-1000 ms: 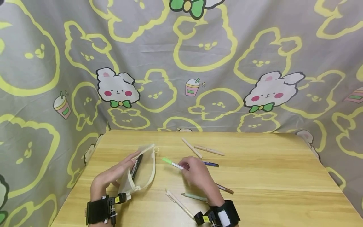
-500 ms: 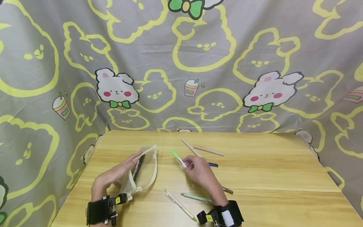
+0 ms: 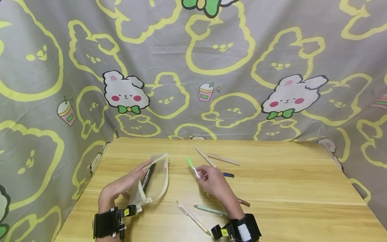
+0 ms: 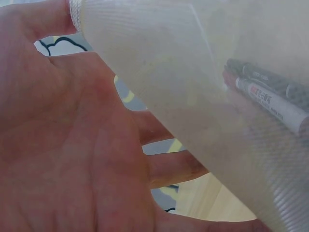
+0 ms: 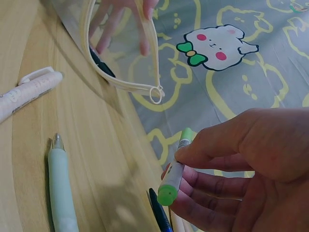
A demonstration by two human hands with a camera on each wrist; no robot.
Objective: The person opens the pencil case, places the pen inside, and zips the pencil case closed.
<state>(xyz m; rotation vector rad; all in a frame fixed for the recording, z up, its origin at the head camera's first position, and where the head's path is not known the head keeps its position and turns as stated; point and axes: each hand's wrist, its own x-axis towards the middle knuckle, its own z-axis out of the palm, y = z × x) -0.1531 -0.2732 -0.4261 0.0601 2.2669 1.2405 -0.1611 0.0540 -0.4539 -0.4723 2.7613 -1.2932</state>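
Observation:
My left hand holds a translucent zip pencil pouch by its side at the left of the table, its mouth spread apart. In the left wrist view, the fingers stretch behind the pouch wall. Black-and-white markers show through that wall. My right hand pinches a white marker with bright green ends between thumb and fingers, above the table and right of the pouch. Its one green end points away and slightly left, apart from the pouch.
Two beige pens lie crossed near the back. A blue-capped pen and a brown pen stick out past my right hand. Nearer lie a pale green pen and a cream pen. A patterned curtain surrounds the table.
My right hand has shifted slightly right, and the green marker has swung from pointing left to pointing more away from me. The left hand and pouch have moved only a little right.

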